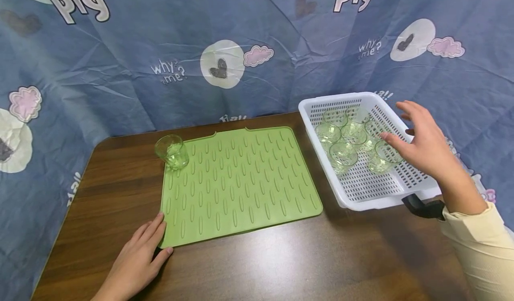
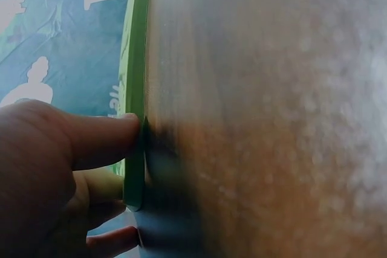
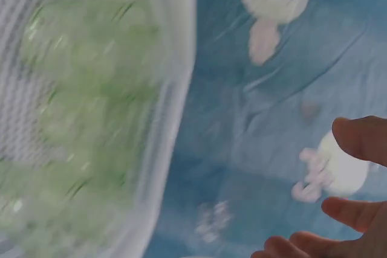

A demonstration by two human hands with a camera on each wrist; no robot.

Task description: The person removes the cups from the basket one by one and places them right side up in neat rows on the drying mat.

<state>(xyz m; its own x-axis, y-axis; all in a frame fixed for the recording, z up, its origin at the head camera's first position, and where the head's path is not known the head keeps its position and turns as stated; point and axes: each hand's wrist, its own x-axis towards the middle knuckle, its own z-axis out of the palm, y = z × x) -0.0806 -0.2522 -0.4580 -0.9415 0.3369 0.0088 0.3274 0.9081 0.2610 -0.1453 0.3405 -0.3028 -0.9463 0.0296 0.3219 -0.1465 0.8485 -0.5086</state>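
My left hand (image 1: 138, 254) rests at the near left corner of a green drying mat (image 1: 241, 180), its fairly straight fingers along the mat's side. In the left wrist view the thumb (image 2: 109, 137) touches the mat's edge (image 2: 138, 89). A clear green-tinted drinking glass (image 1: 172, 153) stands on the mat's far left corner. Over the right side of a white plastic basket (image 1: 353, 205) hovers my right hand (image 1: 425, 140), fingers spread and holding nothing. Inside the basket are several similar glasses (image 1: 344, 154), blurred in the right wrist view (image 3: 91, 46).
The mat and basket lie side by side on a dark wooden table (image 1: 257, 270). Behind them hangs a blue printed cloth (image 1: 180, 33), close to the table's far edge. A black strap (image 1: 423, 206) is at the right wrist, near the basket's front corner.
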